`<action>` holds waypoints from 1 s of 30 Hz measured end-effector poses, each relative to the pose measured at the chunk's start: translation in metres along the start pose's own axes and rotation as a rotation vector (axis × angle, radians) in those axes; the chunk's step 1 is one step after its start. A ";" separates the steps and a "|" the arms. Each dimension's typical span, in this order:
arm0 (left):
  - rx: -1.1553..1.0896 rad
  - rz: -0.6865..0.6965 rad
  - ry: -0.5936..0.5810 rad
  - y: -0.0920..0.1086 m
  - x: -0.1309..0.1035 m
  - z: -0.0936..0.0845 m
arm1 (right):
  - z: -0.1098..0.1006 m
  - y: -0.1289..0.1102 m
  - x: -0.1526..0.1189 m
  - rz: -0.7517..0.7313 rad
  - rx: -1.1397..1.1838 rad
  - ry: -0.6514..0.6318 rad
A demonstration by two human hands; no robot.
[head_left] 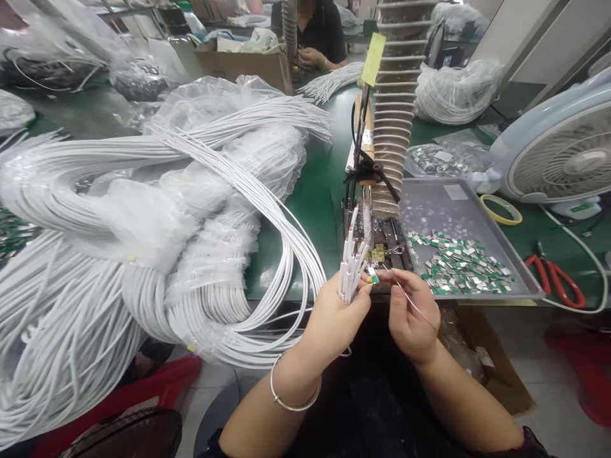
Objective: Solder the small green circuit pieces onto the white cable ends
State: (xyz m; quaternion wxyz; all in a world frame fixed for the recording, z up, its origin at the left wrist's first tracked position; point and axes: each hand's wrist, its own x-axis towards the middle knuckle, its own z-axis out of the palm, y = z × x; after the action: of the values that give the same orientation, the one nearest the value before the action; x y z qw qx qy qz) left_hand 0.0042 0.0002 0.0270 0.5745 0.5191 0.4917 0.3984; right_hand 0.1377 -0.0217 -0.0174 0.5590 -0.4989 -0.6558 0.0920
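My left hand [331, 315] is closed around a bundle of white cables [350, 277], their stripped ends with reddish tips pointing up. At its thumb and fingertip sits a small green circuit board [373, 276] with a metal end. My right hand [414, 312] pinches a thin silvery strand of solder wire [411, 301], its tip close to that board. Just beyond both hands is a dark soldering stand [398, 245] with metal clips and residue. The bundled cables trail left from my left hand into a curved hank [286, 254] on the table.
Plastic-wrapped white cable coils [181, 210] fill the left side. A grey tray [522, 270] of small green boards lies right, near red-handled pliers [556, 280], yellow tape [501, 210] and a fan [568, 146]. A ribbed hose [394, 108] hangs ahead; another person [312, 38] sits opposite.
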 end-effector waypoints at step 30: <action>0.155 0.034 0.118 0.013 0.008 0.000 | 0.007 0.003 0.012 -0.123 0.089 0.010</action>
State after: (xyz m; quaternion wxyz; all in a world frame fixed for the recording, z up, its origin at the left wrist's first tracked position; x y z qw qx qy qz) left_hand 0.0068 0.0094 0.0391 0.4961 0.5458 0.5451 0.3987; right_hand 0.1353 -0.0079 -0.0146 0.5885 -0.4328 -0.6777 0.0840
